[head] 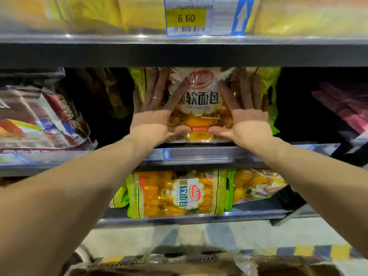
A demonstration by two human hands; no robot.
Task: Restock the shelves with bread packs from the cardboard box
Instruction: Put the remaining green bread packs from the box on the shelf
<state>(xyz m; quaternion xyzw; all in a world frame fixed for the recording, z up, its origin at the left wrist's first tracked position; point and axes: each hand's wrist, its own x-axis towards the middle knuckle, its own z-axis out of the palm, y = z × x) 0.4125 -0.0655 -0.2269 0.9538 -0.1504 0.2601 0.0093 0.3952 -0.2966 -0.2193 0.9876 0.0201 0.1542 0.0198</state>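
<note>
A green-edged bread pack (201, 108) with a white label and yellow rolls stands upright on the middle shelf (199, 154). My left hand (155, 114) lies flat on its left side, fingers spread, a ring on one finger. My right hand (247, 116) lies flat on its right side, fingers spread. Both thumbs meet near the pack's lower edge. Another bread pack (179, 194) of the same kind lies on its side on the lower shelf. The cardboard box (199, 265) shows blurred at the bottom edge, with clear plastic at its top.
Dark red-and-brown packs (43, 120) fill the middle shelf to the left. Pink packs (342, 106) sit at the far right. The upper shelf holds yellow packs (89, 12) behind a price tag (186, 18) reading 6.60. Dark gaps flank the held pack.
</note>
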